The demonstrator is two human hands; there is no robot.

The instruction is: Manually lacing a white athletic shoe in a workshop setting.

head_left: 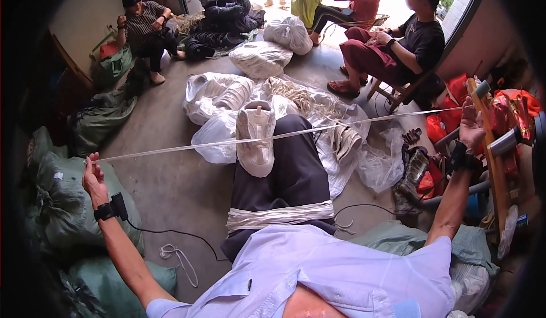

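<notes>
Two hands (95, 181) (472, 127) grip a taut white lace (187, 148) across the shoe (255, 157). Threading appears begun, mostly unfinished.

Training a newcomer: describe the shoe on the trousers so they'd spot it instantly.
Find the dark trousers mid-picture. On them rests a pale shoe, crossed by a lace stretched between left hand and right hand. Unlike the shoes beyond, it sits on the trousers.

Grey floor (165, 187); pinkish wall (493, 39) at right; doorway (276, 12) (bright daylight beyond).
</notes>
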